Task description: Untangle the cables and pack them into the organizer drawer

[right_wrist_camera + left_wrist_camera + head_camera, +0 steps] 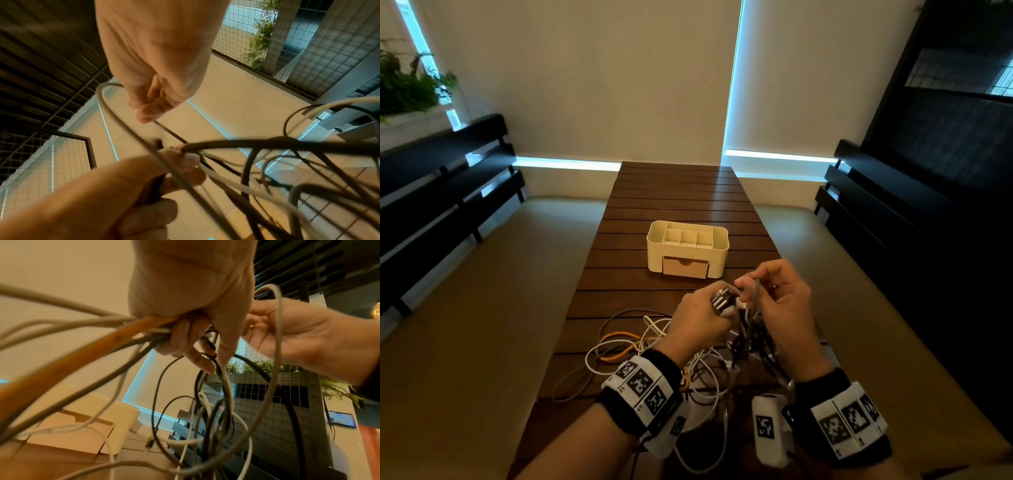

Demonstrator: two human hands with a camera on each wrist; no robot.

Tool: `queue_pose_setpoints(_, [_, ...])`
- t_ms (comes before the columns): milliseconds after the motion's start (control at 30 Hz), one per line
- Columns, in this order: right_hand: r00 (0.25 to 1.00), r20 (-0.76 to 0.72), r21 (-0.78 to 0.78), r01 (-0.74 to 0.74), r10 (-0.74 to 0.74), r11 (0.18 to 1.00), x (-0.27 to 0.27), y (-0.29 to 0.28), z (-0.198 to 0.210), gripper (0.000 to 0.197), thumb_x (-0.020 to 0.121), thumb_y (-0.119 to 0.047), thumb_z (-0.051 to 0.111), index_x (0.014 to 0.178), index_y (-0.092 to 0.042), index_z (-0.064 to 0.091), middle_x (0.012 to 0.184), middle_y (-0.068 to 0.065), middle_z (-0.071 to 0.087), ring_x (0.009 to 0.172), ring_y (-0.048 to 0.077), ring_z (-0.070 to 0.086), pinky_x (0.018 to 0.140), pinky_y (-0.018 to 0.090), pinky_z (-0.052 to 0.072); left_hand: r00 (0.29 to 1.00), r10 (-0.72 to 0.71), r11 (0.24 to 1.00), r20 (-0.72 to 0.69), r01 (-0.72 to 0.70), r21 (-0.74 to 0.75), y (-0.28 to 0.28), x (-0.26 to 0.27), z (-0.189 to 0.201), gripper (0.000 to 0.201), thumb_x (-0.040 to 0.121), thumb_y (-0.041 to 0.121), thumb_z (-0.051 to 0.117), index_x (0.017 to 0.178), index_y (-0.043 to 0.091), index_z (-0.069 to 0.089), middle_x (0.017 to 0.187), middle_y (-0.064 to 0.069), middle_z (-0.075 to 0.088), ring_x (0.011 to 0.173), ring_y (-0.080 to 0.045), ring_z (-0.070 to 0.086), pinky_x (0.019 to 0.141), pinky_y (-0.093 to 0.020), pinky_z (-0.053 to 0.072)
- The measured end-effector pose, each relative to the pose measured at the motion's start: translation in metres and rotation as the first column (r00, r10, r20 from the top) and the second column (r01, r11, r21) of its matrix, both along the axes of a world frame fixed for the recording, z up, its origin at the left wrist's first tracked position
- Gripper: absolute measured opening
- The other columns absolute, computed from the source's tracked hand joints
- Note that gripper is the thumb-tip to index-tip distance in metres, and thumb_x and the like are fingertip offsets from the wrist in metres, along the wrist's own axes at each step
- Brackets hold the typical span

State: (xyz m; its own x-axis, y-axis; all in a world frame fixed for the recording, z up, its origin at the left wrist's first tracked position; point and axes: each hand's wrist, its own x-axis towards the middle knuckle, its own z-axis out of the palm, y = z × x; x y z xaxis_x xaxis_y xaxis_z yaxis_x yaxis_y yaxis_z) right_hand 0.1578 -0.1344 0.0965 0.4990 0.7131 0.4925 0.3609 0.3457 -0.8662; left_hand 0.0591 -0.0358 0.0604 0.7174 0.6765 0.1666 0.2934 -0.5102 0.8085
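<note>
Holding a bunch of cable ends up over the desk (674,192), the left hand (700,322) has its fingers curled tight around them, so its grip is grasping the bunch (724,299). In the left wrist view an orange cable (61,363), some grey ones and a white one all run out of that closed fist. The right hand (780,301) is just beside the left, almost touching it. Its grip is pinching one thin grey cable (115,107) between thumb and fingers, and that cable bends in a loop next to the hand and goes down into the pile. Dark cables (267,144) hang from the hands in a messy knot. The rest of the cables (647,346) lie in loose loops on the desk under the wrists, white, grey, orange and black all mixed up. The organizer (688,248) stands farther back on the desk, well apart from the pile. Its drawer (685,266) in the front is closed, and the little boxes on top have nothing that can be seen in them. Both wrists wear black bands (643,387) with white tags. Dark benches (445,192) stand at both sides, and a plant (407,82) is up at the far left.
</note>
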Motion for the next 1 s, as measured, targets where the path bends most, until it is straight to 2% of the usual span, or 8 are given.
queue_pose_setpoints(100, [0.998, -0.053, 0.183, 0.047, -0.038, 0.982, -0.01, -0.005, 0.01, 0.008, 0.083, -0.01, 0.061, 0.086, -0.013, 0.054, 0.075, 0.014, 0.066, 0.061, 0.012, 0.063, 0.06, 0.019, 0.053, 0.998, 0.058, 0.998, -0.007, -0.058, 0.0, 0.006, 0.004, -0.006, 0.026, 0.076, 0.026, 0.071, 0.091, 0.044, 0.058, 0.087, 0.012, 0.066, 0.084, -0.009, 0.061, 0.072, -0.029, 0.051])
queue_pose_setpoints(200, [0.99, -0.115, 0.38, 0.124, -0.086, 0.917, -0.01, -0.014, 0.038, 0.018, 0.087, -0.012, 0.059, 0.085, -0.03, 0.056, 0.079, -0.001, 0.068, 0.064, 0.013, 0.062, 0.06, 0.021, 0.052, 0.977, 0.102, 0.993, -0.187, -0.088, 0.083, 0.02, 0.004, -0.026, 0.01, 0.082, 0.028, 0.063, 0.091, 0.031, 0.06, 0.088, 0.004, 0.067, 0.086, -0.018, 0.061, 0.074, -0.034, 0.051])
queue_pose_setpoints(367, [0.985, -0.04, 0.539, 0.16, -0.165, 0.827, 0.019, -0.026, 0.087, 0.019, 0.092, -0.002, 0.052, 0.091, -0.02, 0.047, 0.084, 0.0, 0.067, 0.066, 0.014, 0.063, 0.064, 0.023, 0.05, 0.915, 0.127, 0.991, -0.384, -0.103, 0.082, 0.022, -0.016, -0.078, 0.022, 0.091, 0.028, 0.051, 0.075, 0.013, 0.055, 0.069, 0.001, 0.054, 0.074, -0.024, 0.057, 0.06, -0.029, 0.036])
queue_pose_setpoints(500, [0.985, -0.055, 0.366, 0.171, -0.162, 0.915, 0.022, -0.016, 0.066, 0.02, 0.09, -0.001, 0.055, 0.087, -0.02, 0.049, 0.08, -0.002, 0.069, 0.064, 0.014, 0.063, 0.064, 0.022, 0.052, 0.959, 0.274, 0.925, -0.074, -0.284, -0.254, 0.027, -0.008, -0.061, 0.026, 0.089, 0.031, 0.061, 0.074, 0.01, 0.059, 0.07, -0.008, 0.063, 0.068, -0.023, 0.059, 0.061, -0.029, 0.04])
queue_pose_setpoints(633, [0.989, -0.107, 0.291, 0.126, -0.098, 0.948, 0.013, -0.004, 0.051, 0.009, 0.085, -0.01, 0.057, 0.087, -0.015, 0.049, 0.079, -0.001, 0.07, 0.063, 0.013, 0.064, 0.061, 0.021, 0.054, 0.951, 0.151, 0.9, 0.271, -0.019, -0.435, 0.015, -0.008, -0.014, 0.017, 0.086, 0.023, 0.067, 0.072, 0.015, 0.062, 0.068, 0.003, 0.057, 0.064, -0.011, 0.051, 0.064, -0.023, 0.04])
queue_pose_setpoints(733, [0.994, -0.089, 0.291, 0.085, -0.061, 0.953, 0.004, 0.005, 0.053, 0.012, 0.083, -0.021, 0.061, 0.087, -0.017, 0.05, 0.081, 0.0, 0.069, 0.067, 0.014, 0.066, 0.064, 0.022, 0.055, 0.936, -0.155, 0.856, 0.316, 0.287, -0.431, 0.002, -0.007, 0.002, 0.02, 0.089, 0.009, 0.061, 0.107, 0.015, 0.066, 0.088, 0.011, 0.071, 0.08, 0.004, 0.064, 0.073, -0.01, 0.047])
queue_pose_setpoints(800, [0.997, -0.058, 0.297, 0.061, -0.046, 0.953, 0.001, 0.01, 0.056, 0.011, 0.086, -0.018, 0.061, 0.088, -0.018, 0.05, 0.085, 0.0, 0.069, 0.072, 0.015, 0.067, 0.068, 0.024, 0.056, 0.925, -0.239, 0.85, 0.295, 0.346, -0.396, -0.004, 0.001, 0.002, 0.023, 0.088, 0.003, 0.062, 0.109, 0.012, 0.066, 0.092, 0.008, 0.072, 0.086, 0.002, 0.066, 0.075, -0.013, 0.048])
queue_pose_setpoints(1000, [0.999, -0.035, 0.269, -0.007, 0.017, 0.963, 0.003, 0.01, 0.056, 0.019, 0.088, 0.005, 0.054, 0.087, -0.013, 0.049, 0.095, 0.006, 0.066, 0.081, 0.014, 0.069, 0.073, 0.023, 0.056, 0.926, -0.007, 0.9, 0.378, 0.17, -0.4, -0.006, 0.012, -0.004, 0.01, 0.082, 0.011, 0.071, 0.083, 0.02, 0.068, 0.082, 0.001, 0.071, 0.081, -0.009, 0.066, 0.076, -0.026, 0.052])
